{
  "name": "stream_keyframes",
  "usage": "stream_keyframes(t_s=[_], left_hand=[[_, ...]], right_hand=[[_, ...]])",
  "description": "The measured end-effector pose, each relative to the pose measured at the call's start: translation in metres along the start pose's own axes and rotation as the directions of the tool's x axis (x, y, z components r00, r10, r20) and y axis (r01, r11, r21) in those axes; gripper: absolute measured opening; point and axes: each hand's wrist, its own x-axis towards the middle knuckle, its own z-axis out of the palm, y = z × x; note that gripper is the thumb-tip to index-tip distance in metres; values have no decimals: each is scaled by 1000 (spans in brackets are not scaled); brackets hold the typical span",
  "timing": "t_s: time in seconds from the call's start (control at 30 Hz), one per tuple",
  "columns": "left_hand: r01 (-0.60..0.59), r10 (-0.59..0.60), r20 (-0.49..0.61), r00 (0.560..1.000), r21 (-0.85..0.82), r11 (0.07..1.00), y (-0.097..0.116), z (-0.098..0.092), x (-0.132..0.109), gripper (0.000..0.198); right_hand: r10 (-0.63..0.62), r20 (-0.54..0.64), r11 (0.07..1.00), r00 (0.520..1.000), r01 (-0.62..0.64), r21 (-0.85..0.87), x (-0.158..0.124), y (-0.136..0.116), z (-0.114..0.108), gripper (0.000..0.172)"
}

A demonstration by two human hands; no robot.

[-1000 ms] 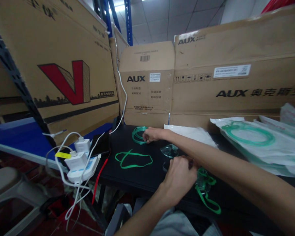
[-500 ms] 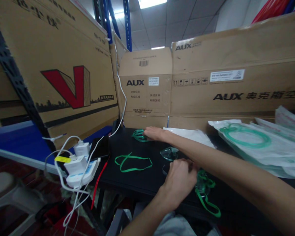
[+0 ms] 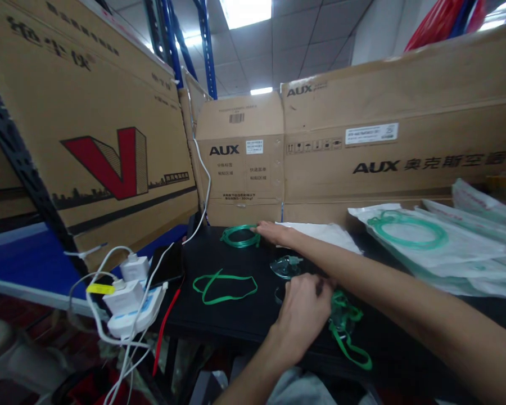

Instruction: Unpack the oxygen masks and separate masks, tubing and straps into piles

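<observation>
My right hand (image 3: 274,232) reaches across to the far side of the black table, its fingers stretched out. Their tips touch the right edge of a coil of green tubing (image 3: 239,237) lying flat. Close to the front edge, my left hand (image 3: 306,304) is closed with its fingers curled under; what they hold is hidden. Just right of it lies a clear mask with a green strap (image 3: 346,318), partly covered by the hand. A clear mask piece (image 3: 285,266) rests between the two hands. Further left is a loose green elastic strap (image 3: 225,288).
Bagged green tubing (image 3: 409,230) is stacked at the right, and a white sheet or bag (image 3: 324,236) lies behind my right forearm. A power strip with chargers (image 3: 137,315) and a dark phone (image 3: 167,263) are at the left. Cardboard panels (image 3: 240,169) wall the back.
My right hand has drawn back slightly to the right, leaving more of the tubing coil exposed. My left hand stays in about the same place. The camera view has shifted a little.
</observation>
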Motion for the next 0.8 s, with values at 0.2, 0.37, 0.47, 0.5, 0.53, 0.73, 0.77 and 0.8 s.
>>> stream_keyframes(t_s=[0.2,0.37,0.47,0.5,0.53,0.73,0.77,0.8], left_hand=[[40,-40,1,999,-10,999,4,-3,2,44],[28,-26,75,997,-17,999,7,-21,-5,48],[45,-55,182,982,59,997,9,-37,-13,77],[43,-61,217,974,90,995,9,-41,-15,85],[27,-55,249,967,114,993,10,-44,-17,86],[-187,137,247,959,193,963,14,-41,-11,22],[-221,176,215,961,207,953,13,-38,-9,23],[-258,220,180,959,221,941,11,-36,-7,26]], right_hand=[[142,-133,978,981,-118,173,-95,6,-46,32],[365,-216,882,906,-261,393,-214,-1,-17,47],[481,-173,767,860,-317,557,-246,-7,20,57],[509,-156,725,846,-324,608,-249,-9,30,60],[533,-142,681,834,-324,657,-250,-11,38,61],[604,-58,359,795,-207,910,-247,-29,44,56],[611,-33,290,791,-185,939,-247,-33,43,57],[612,-7,220,791,-162,962,-248,-36,41,58]])
